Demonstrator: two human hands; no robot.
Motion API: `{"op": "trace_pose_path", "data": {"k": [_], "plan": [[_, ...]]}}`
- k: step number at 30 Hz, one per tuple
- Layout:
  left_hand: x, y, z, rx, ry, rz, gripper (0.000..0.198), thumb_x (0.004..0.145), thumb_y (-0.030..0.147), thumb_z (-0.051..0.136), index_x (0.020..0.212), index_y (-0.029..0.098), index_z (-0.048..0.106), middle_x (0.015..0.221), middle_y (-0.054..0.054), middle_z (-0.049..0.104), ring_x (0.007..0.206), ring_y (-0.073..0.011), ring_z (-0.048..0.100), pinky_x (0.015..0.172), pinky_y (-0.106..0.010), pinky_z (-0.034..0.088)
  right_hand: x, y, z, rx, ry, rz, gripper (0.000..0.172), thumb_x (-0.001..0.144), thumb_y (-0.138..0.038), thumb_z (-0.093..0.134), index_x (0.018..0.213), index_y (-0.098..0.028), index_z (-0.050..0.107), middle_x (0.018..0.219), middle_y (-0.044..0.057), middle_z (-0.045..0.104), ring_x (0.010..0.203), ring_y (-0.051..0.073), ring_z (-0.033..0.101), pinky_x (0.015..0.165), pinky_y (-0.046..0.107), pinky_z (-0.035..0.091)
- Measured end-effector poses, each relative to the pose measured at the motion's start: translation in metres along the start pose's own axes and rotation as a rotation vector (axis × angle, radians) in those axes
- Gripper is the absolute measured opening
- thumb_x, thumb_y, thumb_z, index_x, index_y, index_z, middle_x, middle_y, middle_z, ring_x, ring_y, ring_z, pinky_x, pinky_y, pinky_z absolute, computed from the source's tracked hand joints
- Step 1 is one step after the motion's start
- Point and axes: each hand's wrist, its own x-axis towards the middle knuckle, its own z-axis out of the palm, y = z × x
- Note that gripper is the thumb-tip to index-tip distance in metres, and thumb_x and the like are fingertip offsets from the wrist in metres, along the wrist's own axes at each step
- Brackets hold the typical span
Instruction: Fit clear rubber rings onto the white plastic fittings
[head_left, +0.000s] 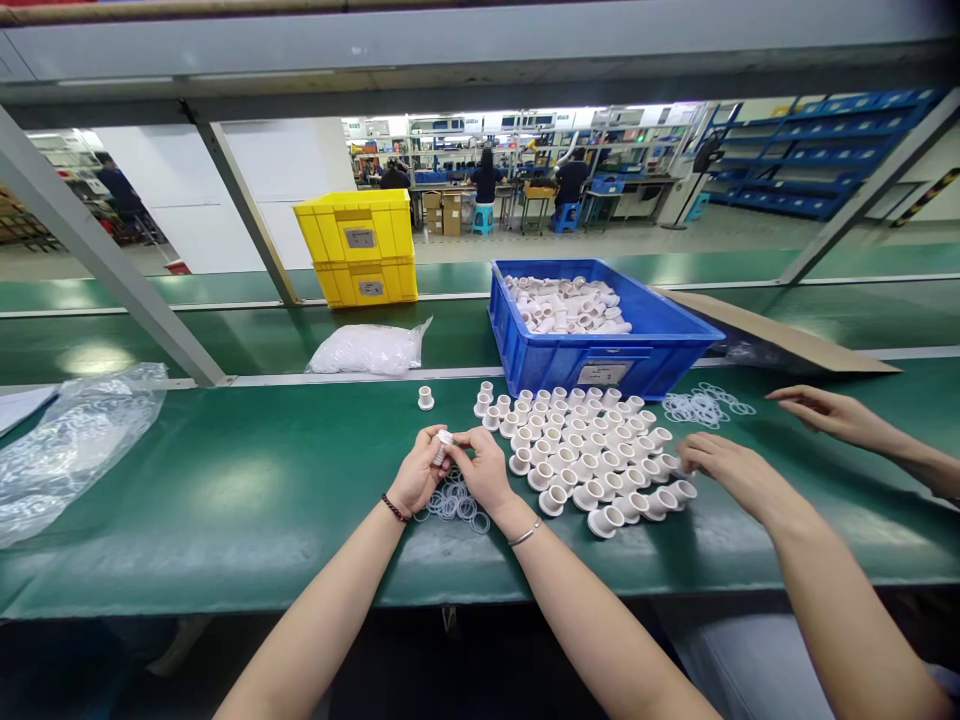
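Observation:
My left hand is closed around a white plastic fitting, held up above the bench. The fingers of my right hand pinch at the same fitting from the other side; whether a ring is between them I cannot make out. Just below both hands lies a pile of thin, translucent sealing rings. To the right, rows of white flanged fittings stand upright on the green bench, some tilted at the near edge. One single fitting stands apart, behind my left hand.
A co-worker's hands reach in from the right, near the fittings and a second ring pile. A blue bin of white parts stands behind. Yellow crates, a white bag, clear plastic and cardboard lie around.

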Motion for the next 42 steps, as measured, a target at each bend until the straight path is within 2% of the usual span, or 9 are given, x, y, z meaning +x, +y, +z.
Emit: {"op": "trace_pose_path", "data": {"k": [4,16,23,29,34,38,42], "plan": [[0.000,0.000,0.000,0.006,-0.031,0.008,0.046,0.078,0.039,0.064,0.116,0.023,0.045,0.075,0.003,0.046,0.056,-0.0058,0.040,0.050,-0.017,0.032,0.000,0.000,0.000,-0.016,0.009,-0.013,0.005,0.084,-0.027,0.058,0.084,-0.023,0.061,0.081,0.003,0.057,0.081,0.018,0.055,0.075,0.031,0.046],[0.003,-0.005,-0.003,-0.025,-0.027,0.043,0.041,0.079,0.038,0.064,0.112,0.022,0.047,0.082,0.001,0.052,0.059,-0.0059,0.045,0.055,-0.018,0.038,-0.001,-0.004,0.002,-0.018,0.049,-0.018,0.009,0.085,-0.027,0.057,0.092,-0.022,0.060,0.087,0.004,0.059,0.085,0.018,0.056,0.077,0.032,0.046],[0.005,0.001,-0.008,-0.017,0.155,0.083,0.035,0.074,0.036,0.070,0.094,0.019,0.048,0.086,0.000,0.059,0.072,-0.0102,0.057,0.065,-0.022,0.047,-0.001,-0.006,0.001,-0.041,0.042,-0.118,0.013,0.086,-0.027,0.054,0.098,-0.020,0.057,0.094,0.006,0.058,0.091,0.020,0.054,0.083,0.036,0.046],[0.003,0.000,-0.005,0.043,0.056,0.052,0.035,0.074,0.035,0.069,0.096,0.017,0.049,0.086,-0.002,0.062,0.072,-0.0097,0.059,0.068,-0.021,0.047,0.001,-0.004,0.000,-0.092,0.063,-0.180,0.016,0.086,-0.021,0.054,0.102,-0.019,0.053,0.096,0.006,0.057,0.093,0.019,0.053,0.084,0.036,0.046],[0.005,0.002,-0.009,0.165,0.136,0.092,0.044,0.075,0.036,0.067,0.108,0.018,0.044,0.099,-0.006,0.061,0.075,-0.0117,0.060,0.066,-0.023,0.047,0.005,0.005,-0.008,-0.194,0.178,-0.123,0.027,0.085,-0.022,0.053,0.111,-0.018,0.050,0.101,0.009,0.055,0.096,0.021,0.052,0.085,0.039,0.045],[0.008,0.002,-0.015,0.217,0.208,0.105,0.039,0.075,0.035,0.065,0.105,0.016,0.047,0.097,-0.006,0.060,0.072,-0.0093,0.058,0.063,-0.021,0.045,0.007,0.017,-0.009,-0.287,0.125,-0.044,0.032,0.083,-0.017,0.049,0.114,-0.016,0.048,0.106,0.011,0.055,0.101,0.023,0.051,0.088,0.041,0.044],[0.007,0.002,-0.013,0.222,0.161,0.059,0.037,0.074,0.036,0.066,0.101,0.015,0.050,0.098,-0.007,0.060,0.074,-0.0106,0.059,0.066,-0.022,0.046,0.006,0.019,-0.008,-0.325,0.095,0.024,0.032,0.080,-0.011,0.047,0.112,-0.015,0.050,0.107,0.011,0.055,0.104,0.023,0.049,0.092,0.042,0.043]]}}
